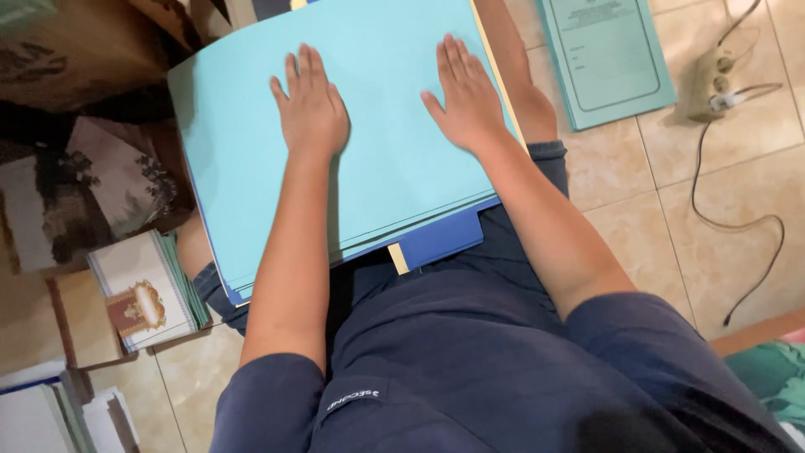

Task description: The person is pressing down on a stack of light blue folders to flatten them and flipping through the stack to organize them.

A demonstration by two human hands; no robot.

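Two bare hands lie flat, palms down and fingers spread a little, on a stack of light blue folders (377,180) that rests across the seated person's lap; neither hand pinches or grasps anything. On the top sheet the left hand (312,109) sits toward ten o'clock and the right hand (468,96) toward one o'clock, well apart from each other. Beneath the pale sheets a darker blue folder (444,239) sticks out at the stack's near edge, with a thin cream strip (399,258) poking out beside it at about six o'clock. The person wears a dark navy shirt (470,369) and sits over a floor of beige tiles (637,168). At two o'clock from the stack another pile of light blue folders (605,59) with printed covers lies on the tiles, and further on at three o'clock a pale power strip (711,84) trails a dark cable (738,222) across the floor. At eight o'clock a bundle of booklets with an ornate gold-and-maroon cover (142,298) lies just beside the person's knee, with dark patterned boards (84,193) above it at nine o'clock.
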